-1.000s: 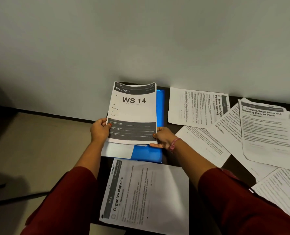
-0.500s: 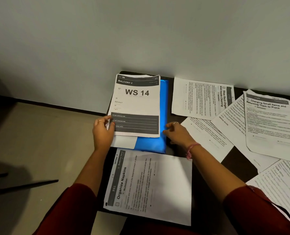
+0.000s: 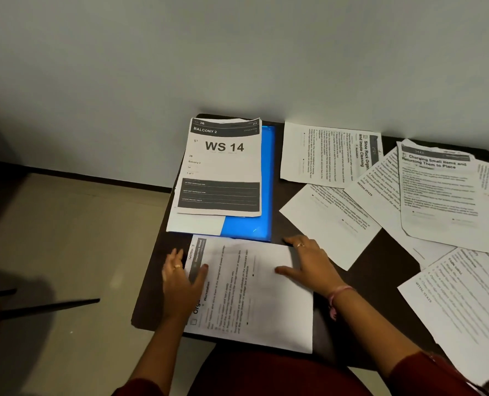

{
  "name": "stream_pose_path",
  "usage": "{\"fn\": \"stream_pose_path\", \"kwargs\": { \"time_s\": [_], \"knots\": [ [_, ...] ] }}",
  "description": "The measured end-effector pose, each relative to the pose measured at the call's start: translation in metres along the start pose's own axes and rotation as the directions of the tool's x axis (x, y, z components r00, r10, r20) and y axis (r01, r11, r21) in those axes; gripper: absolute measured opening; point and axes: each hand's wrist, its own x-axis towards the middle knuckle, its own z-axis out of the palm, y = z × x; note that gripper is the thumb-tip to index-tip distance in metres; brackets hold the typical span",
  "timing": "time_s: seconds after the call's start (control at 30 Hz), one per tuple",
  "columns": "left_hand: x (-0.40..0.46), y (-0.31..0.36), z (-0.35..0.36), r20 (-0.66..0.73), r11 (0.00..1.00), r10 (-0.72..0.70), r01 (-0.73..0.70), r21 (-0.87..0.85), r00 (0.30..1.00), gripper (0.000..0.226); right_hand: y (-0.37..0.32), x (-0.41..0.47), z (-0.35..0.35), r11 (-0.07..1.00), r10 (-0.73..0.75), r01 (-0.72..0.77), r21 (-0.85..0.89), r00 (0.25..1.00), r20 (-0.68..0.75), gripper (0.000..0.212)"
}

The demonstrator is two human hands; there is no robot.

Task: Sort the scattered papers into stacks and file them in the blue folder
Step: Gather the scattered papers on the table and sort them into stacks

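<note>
A: Hands, item one?
B: Left hand [image 3: 181,284] and right hand [image 3: 309,264], fingers straight, flat on the worksheet's [image 3: 251,295] two short edges; nothing gripped. Its long axis runs left to right, heading toward the left hand.
A: Beyond the fingertips?
B: Blue folder [image 3: 266,178], long axis pointing away, "WS 14" sheet [image 3: 223,167] lying on it. Right of the right hand: scattered papers [image 3: 409,195], overlapping, on the dark table [image 3: 380,275].

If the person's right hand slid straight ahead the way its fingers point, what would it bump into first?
Probably the blue folder: the right hand rests on the nearest sheet, fingers aimed up-left at the folder's near corner. Depth is hard to judge.
</note>
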Motion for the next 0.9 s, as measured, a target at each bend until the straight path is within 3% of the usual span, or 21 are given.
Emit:
{"fn": "stream_pose_path", "kwargs": {
  "time_s": [0.13,0.3,0.37,0.43,0.53,0.63,0.77,0.9],
  "knots": [
    [-0.009,-0.009,0.007,0.102,0.976,0.032,-0.053,0.213,0.994,0.103,0.002,-0.002,0.008,0.99,0.015,-0.014,-0.14,1.0,0.004,0.085],
    [-0.008,-0.001,0.01,0.105,0.97,-0.017,-0.009,0.241,0.994,0.105,-0.004,0.005,0.001,0.983,0.051,-0.042,-0.178,0.998,0.046,0.087],
    [-0.009,0.003,0.011,0.091,0.972,-0.019,-0.003,0.236,0.996,0.097,-0.003,0.006,-0.003,0.983,0.063,-0.051,-0.179,0.996,0.062,0.076],
    [-0.01,0.005,0.012,0.074,0.975,-0.029,0.012,0.22,0.997,0.092,-0.001,0.006,-0.005,0.984,0.046,-0.037,-0.173,0.998,0.049,0.048],
    [-0.014,0.016,0.015,0.051,0.989,-0.057,0.049,0.141,0.997,0.082,0.012,0.001,-0.01,1.0,0.016,-0.015,-0.018,0.997,0.071,0.02],
    [-0.022,0.033,0.022,0.015,0.992,-0.124,0.124,0.0,0.992,0.077,0.034,-0.014,-0.019,0.961,0.009,-0.043,0.273,0.992,0.124,0.017],
    [-0.032,0.056,0.036,0.012,0.99,-0.105,0.106,-0.098,0.994,0.083,0.073,-0.035,-0.046,0.924,0.046,-0.068,0.377,0.997,0.067,0.012],
    [-0.042,0.089,0.055,0.059,0.996,-0.024,0.029,-0.084,0.998,0.099,0.117,-0.052,-0.068,0.85,0.195,-0.159,0.501,0.98,-0.021,0.009]
  ]
}}
